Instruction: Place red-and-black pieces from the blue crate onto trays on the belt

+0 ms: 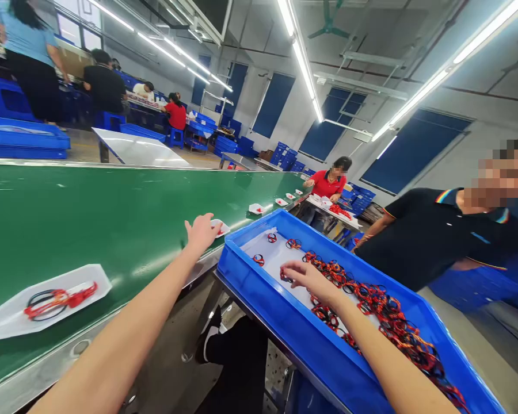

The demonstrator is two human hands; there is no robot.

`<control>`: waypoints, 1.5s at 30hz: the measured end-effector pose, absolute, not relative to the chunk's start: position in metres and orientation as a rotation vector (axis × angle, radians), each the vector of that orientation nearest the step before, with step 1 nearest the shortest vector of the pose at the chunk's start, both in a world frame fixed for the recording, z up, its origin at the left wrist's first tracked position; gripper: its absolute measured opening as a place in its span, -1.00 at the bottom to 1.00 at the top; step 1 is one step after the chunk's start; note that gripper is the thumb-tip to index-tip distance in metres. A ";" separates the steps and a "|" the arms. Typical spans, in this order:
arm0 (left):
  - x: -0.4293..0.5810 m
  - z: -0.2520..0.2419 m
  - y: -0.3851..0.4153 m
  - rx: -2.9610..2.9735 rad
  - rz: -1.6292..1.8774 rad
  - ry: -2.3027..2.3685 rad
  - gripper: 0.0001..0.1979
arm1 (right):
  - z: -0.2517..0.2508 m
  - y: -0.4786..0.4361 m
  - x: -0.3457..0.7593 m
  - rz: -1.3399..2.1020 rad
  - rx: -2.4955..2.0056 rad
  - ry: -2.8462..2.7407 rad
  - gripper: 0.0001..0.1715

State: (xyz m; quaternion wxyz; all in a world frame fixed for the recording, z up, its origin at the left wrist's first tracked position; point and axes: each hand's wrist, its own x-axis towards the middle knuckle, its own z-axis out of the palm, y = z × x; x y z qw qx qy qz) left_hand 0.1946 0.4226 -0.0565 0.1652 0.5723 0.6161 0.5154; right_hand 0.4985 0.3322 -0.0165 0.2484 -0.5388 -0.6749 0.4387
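Observation:
My left hand (202,233) is spread open on the green conveyor belt (112,213), its fingertips at the edge of a small white tray (220,227) holding something red. My right hand (306,279) reaches into a blue plastic crate (259,241), fingers over a small red-and-black wire coil (285,275). I cannot tell whether those fingers grip it. Many more coils (371,302) lie heaped on a white sheet (276,259) in the crate. A larger white tray (43,302) on the belt, near me at the left, carries a red-and-black wire bundle (60,302).
Several small white trays (280,202) line the belt's far stretch. A person in a black shirt (440,241) stands just right of the crate. A person in red (328,184) works at a far table. Stacked blue crates and more workers fill the background.

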 end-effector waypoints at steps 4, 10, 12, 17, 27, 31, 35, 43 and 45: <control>0.209 -0.024 0.392 1.770 1.608 1.607 -0.69 | -0.004 0.328 0.495 1.547 -1.090 -1.353 -0.64; 0.268 0.002 0.338 2.149 1.384 0.844 -0.59 | 0.009 0.322 0.490 1.717 -0.851 -1.130 -0.76; 0.287 -0.002 0.333 2.122 1.346 0.679 -0.47 | 0.011 0.321 0.489 1.705 -0.846 -1.104 -0.78; 0.304 -0.015 0.341 1.989 1.302 0.615 -0.59 | 0.013 0.321 0.487 1.662 -0.864 -1.111 -0.79; 0.261 -0.024 0.311 1.891 1.661 0.938 -0.70 | 0.006 0.330 0.490 1.573 -1.034 -1.006 -0.75; 0.239 -0.034 0.294 1.808 1.706 1.015 -0.71 | 0.000 0.330 0.491 1.565 -1.122 -1.029 -0.78; 0.222 -0.046 0.284 1.767 1.757 1.084 -0.70 | -0.004 0.330 0.489 1.558 -1.175 -1.038 -0.81; 0.209 -0.057 0.277 1.762 1.725 1.221 -0.74 | -0.005 0.328 0.486 1.571 -1.273 -1.049 -0.81; 0.209 -0.058 0.276 1.606 1.687 1.203 -0.72 | -0.006 0.327 0.486 1.563 -1.304 -1.056 -0.81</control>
